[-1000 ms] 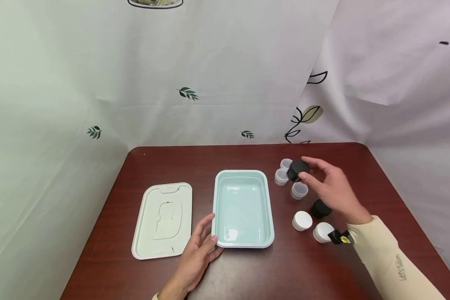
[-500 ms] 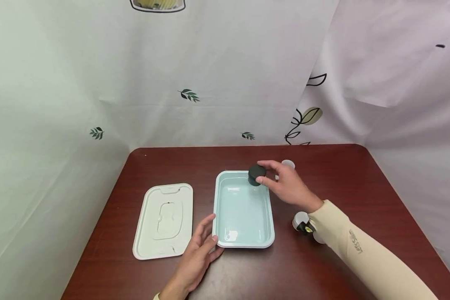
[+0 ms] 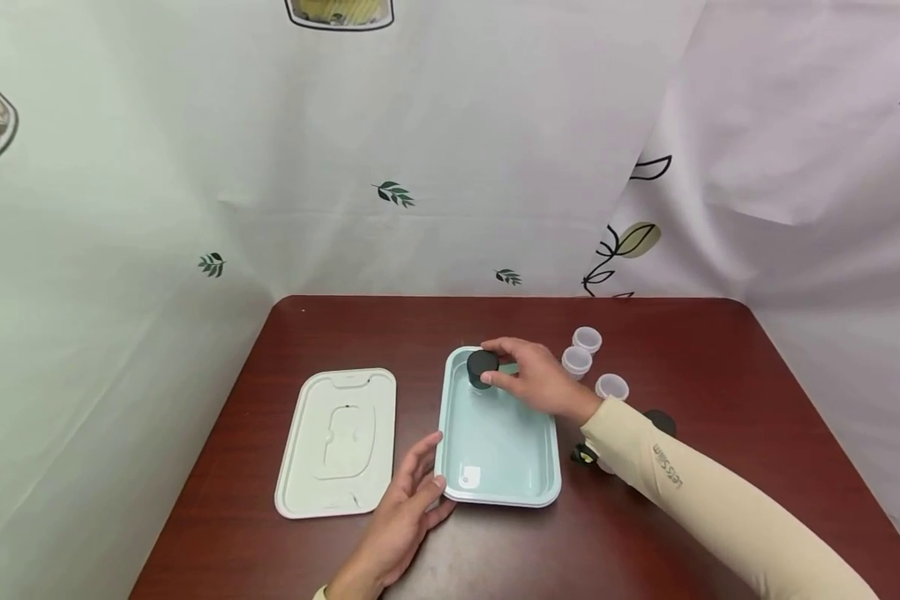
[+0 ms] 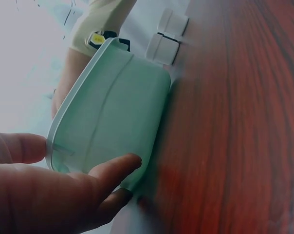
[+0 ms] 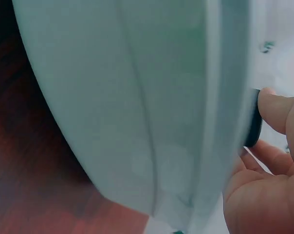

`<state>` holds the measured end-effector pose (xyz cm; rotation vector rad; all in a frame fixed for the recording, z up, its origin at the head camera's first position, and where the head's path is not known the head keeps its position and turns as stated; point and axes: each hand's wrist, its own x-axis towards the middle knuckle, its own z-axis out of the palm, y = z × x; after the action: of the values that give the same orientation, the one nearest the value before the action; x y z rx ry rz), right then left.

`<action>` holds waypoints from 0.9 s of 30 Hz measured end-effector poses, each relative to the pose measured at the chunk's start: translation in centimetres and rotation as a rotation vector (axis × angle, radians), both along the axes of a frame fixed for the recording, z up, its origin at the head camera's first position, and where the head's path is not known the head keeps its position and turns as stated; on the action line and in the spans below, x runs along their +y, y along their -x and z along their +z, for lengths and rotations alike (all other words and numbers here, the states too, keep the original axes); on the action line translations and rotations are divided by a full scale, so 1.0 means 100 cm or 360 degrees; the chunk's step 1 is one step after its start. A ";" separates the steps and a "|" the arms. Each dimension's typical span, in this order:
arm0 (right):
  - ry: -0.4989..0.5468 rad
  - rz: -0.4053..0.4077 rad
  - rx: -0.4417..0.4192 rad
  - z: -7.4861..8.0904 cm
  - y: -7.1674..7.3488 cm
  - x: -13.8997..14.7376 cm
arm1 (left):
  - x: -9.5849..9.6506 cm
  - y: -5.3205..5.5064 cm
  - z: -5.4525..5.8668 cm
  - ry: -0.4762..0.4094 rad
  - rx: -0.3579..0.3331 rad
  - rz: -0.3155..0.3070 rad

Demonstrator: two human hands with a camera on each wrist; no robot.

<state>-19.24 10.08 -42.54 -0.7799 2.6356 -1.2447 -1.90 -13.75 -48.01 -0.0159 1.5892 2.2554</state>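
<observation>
Pale blue plastic made the deep tray point(image 3: 498, 450), which stood on the dark red tabletop point(image 3: 540, 554). The left hand point(image 3: 403, 508) rested at its eight o'clock corner, fingers loosely extended along the outer wall, gripping nothing; probably this contact was to keep the tray from sliding. The right hand point(image 3: 527, 375) pinched a black jar point(image 3: 483, 367) between thumb and fingers, inside the tray at eleven o'clock. Holding it by its sides perhaps let it stay upright; I could not tell whether it touched the tray's floor. From the tray, the white lid point(image 3: 337, 442) lay flat at nine o'clock, maybe aside to leave the opening free. Three clear cups point(image 3: 577, 361) stood at two o'clock, within reach, I judged, of the right hand.
</observation>
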 end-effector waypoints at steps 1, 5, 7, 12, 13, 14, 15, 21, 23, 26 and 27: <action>-0.0023 0.0013 0.0005 -0.002 0.000 -0.001 | 0.001 0.000 0.000 -0.0002 -0.0003 -0.0006; -0.0080 0.0026 0.0000 -0.007 0.001 -0.005 | 0.002 -0.001 0.000 -0.0013 0.0001 -0.0029; -0.0093 0.0036 0.0010 -0.010 0.002 -0.008 | 0.002 -0.001 0.001 -0.0022 0.0010 -0.0030; -0.0143 0.0086 0.0000 -0.014 0.004 -0.018 | 0.003 -0.001 0.001 -0.0027 0.0034 -0.0033; -0.0155 0.0088 -0.0011 -0.015 0.003 -0.019 | 0.003 -0.001 0.002 -0.0026 0.0036 -0.0034; -0.0164 0.0088 -0.0025 -0.016 0.003 -0.021 | 0.003 -0.001 0.002 -0.0026 0.0034 -0.0034; -0.0170 0.0088 -0.0039 -0.017 0.002 -0.022 | 0.004 -0.001 0.002 -0.0027 0.0029 -0.0033; -0.0233 0.0063 -0.0036 -0.022 0.002 -0.028 | 0.005 0.000 0.002 -0.0023 -0.0003 -0.0005; -0.0279 0.0061 0.0000 -0.022 0.001 -0.029 | 0.005 0.000 0.002 -0.0017 -0.0003 -0.0003; -0.0339 0.0056 0.0056 -0.022 0.001 -0.030 | 0.005 0.001 0.002 -0.0013 0.0001 -0.0007; -0.0358 0.0055 0.0074 -0.022 0.000 -0.030 | 0.005 0.001 0.002 -0.0012 0.0007 -0.0009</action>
<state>-19.25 7.07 -44.76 -0.8205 2.7230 -0.9111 -1.95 -13.27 -47.79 -0.0044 1.5810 2.2585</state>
